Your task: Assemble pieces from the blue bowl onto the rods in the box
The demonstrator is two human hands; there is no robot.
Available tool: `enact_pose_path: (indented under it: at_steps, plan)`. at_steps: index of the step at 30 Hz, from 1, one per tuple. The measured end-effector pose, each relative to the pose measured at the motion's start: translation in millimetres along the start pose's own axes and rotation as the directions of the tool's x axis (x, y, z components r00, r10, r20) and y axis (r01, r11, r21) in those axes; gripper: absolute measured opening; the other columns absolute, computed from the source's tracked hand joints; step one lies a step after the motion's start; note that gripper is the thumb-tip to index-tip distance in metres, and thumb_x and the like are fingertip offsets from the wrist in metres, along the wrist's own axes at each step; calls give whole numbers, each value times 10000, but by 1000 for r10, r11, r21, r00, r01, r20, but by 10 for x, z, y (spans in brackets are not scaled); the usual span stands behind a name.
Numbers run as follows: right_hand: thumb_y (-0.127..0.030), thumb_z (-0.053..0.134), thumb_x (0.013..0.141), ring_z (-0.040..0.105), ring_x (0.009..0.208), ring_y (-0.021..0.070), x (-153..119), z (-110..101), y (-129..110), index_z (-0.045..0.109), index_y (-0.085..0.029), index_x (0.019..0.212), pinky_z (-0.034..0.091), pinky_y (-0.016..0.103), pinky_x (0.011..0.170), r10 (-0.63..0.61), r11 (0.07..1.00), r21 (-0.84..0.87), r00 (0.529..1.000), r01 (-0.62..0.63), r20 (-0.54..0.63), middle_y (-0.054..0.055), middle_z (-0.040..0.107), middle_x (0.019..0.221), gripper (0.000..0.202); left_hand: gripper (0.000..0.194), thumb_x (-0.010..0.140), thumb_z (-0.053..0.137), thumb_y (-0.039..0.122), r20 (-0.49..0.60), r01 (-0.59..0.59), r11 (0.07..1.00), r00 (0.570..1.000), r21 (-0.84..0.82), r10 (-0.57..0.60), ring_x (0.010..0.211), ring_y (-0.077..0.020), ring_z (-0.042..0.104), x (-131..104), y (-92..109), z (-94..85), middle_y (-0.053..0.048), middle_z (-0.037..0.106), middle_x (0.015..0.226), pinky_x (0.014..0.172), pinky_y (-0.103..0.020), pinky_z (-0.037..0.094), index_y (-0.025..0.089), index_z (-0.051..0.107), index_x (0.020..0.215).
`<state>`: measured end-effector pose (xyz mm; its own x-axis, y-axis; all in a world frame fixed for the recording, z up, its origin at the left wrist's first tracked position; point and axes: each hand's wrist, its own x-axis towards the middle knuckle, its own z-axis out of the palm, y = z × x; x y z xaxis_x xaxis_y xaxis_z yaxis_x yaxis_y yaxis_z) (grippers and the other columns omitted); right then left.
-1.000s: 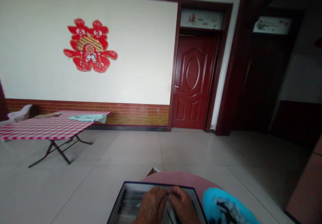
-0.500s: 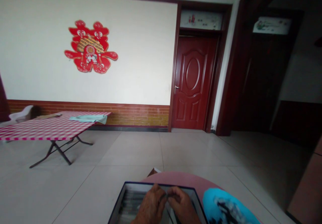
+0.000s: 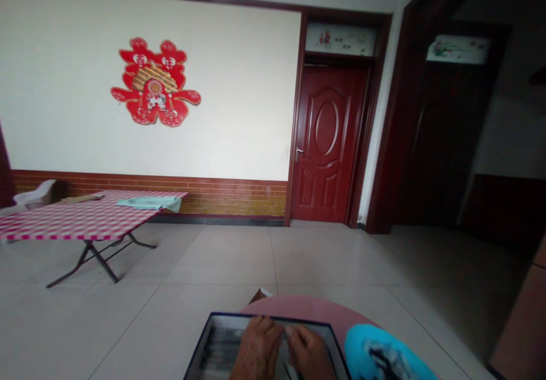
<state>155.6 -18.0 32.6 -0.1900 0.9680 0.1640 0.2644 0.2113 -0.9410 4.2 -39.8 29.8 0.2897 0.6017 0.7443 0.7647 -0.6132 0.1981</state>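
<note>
At the bottom of the head view is a shallow box (image 3: 197, 347) with pale walls and a dark blue rim. My left hand (image 3: 257, 347) and my right hand (image 3: 310, 352) are over it, fingertips close together. Both hands are closed in a pinch, but what lies between the fingers is too small and hidden to name. A thin, light strip (image 3: 290, 370) shows below the fingertips, between the hands. Grey, blurred strip-like pieces (image 3: 222, 346) lie in the box's left part.
The box rests on a round pink table (image 3: 313, 305). To its right is a bright blue bag (image 3: 357, 343) with black pieces on or in it. A folding table (image 3: 81, 221) with a checkered cover stands far left. A red door (image 3: 326, 141) is ahead.
The view has tilted up slightly, so everything sits a little lower. My fingers have shifted slightly and stay close together over the box.
</note>
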Motion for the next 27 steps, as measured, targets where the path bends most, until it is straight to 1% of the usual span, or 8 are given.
enact_pose_path:
  at_steps: [2,4,7,9,15,17,21,27]
  plan:
    - [-575,401,805,485,498,152,-4,6,10,499,-218,575,373,259,501,-21,998,-59,999,18,-47,-5,523,513,436,229,909,380,212,-8,-1,1000,1000,15,1,750,-206,573,1,5,11,-57,624,799,673,-314,462,211,604,862]
    - [-531,405,814,531,551,169,-7,-4,5,535,-220,635,404,263,548,-63,995,-82,996,58,-57,13,577,574,382,228,908,379,205,-17,0,1000,1000,25,1,758,-209,572,-6,0,21,-59,624,808,679,-317,455,211,606,887]
    - [-408,487,774,597,677,192,-12,-27,-7,579,-214,760,443,265,646,-132,987,-97,991,130,-17,32,648,708,215,214,902,394,208,-1,18,999,1000,41,-18,747,-211,569,-14,-9,22,-59,616,798,658,-313,442,212,606,868]
    - [-375,487,773,604,707,196,-16,-25,9,580,-214,768,446,268,666,-155,981,-117,988,154,2,34,655,732,186,211,897,399,203,18,28,998,999,49,-29,740,-212,565,-16,-5,13,-60,609,789,650,-311,436,210,606,854]
    - [-448,369,848,541,588,194,-17,20,102,516,-235,604,410,285,584,-136,968,-224,988,118,-68,39,604,598,356,208,875,406,171,15,17,1000,1000,24,-18,745,-207,552,-33,29,4,-56,595,773,676,-315,440,205,610,860]
    - [-433,367,849,565,631,199,-16,12,91,548,-227,659,422,285,619,-139,969,-216,988,123,-64,50,634,654,333,205,872,409,160,11,29,999,1000,31,-29,746,-207,550,-43,27,12,-57,594,775,677,-316,439,203,609,856]
    - [-364,453,801,605,728,198,-18,-9,62,576,-212,762,441,274,689,-185,967,-176,983,184,13,47,666,759,199,193,881,417,179,33,43,998,998,55,-45,744,-211,554,-52,16,23,-60,594,765,668,-318,433,202,605,841]
    - [-439,374,835,572,619,198,-10,44,153,549,-236,648,415,292,618,-146,956,-261,989,134,-28,46,637,648,327,205,867,403,166,57,37,999,998,-24,-35,832,-227,565,-33,56,4,-74,627,868,740,-350,437,202,604,890]
